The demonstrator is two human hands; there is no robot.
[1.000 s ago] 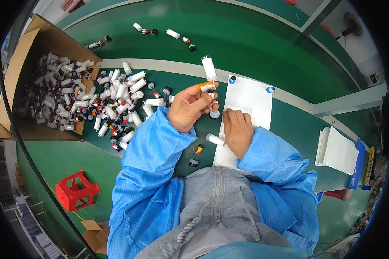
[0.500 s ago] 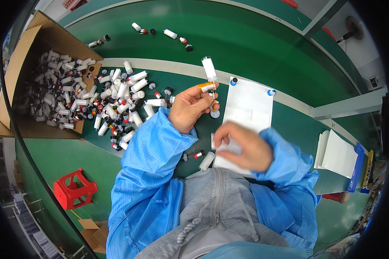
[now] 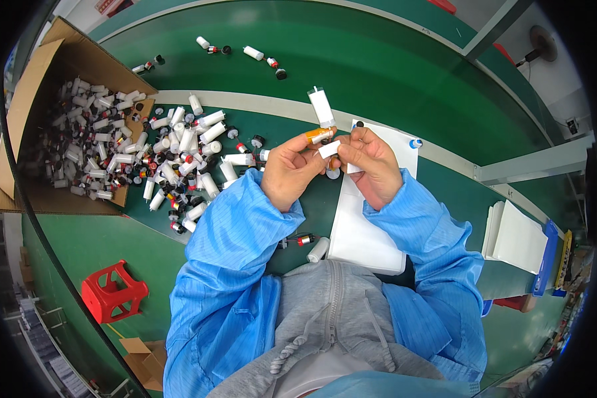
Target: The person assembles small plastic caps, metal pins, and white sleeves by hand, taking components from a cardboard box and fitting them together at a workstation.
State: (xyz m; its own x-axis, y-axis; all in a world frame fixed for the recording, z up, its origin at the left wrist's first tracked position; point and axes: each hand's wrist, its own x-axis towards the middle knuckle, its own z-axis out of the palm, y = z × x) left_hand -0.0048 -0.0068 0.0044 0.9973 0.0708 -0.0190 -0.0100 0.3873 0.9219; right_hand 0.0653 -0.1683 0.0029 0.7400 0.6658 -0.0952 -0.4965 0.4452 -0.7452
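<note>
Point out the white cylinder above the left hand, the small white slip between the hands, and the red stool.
White cylinder (image 3: 321, 108): head view, middle of its side.
Small white slip (image 3: 329, 149): head view, its face.
Red stool (image 3: 95, 302): head view, its seat.

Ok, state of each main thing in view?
Left hand: closed on white-and-orange cylindrical assembly
Right hand: pinching small white rectangular slip
Brown cardboard box: open, loaded
Loose white plastic cylinders: heaped on green bench
White paper sheet: flat, partly hidden by right hand
Light-blue striped smock: open at front

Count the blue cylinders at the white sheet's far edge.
2: one cylinder at the right corner, one cylinder by the left, partly behind the right hand; more may be hidden.
</note>
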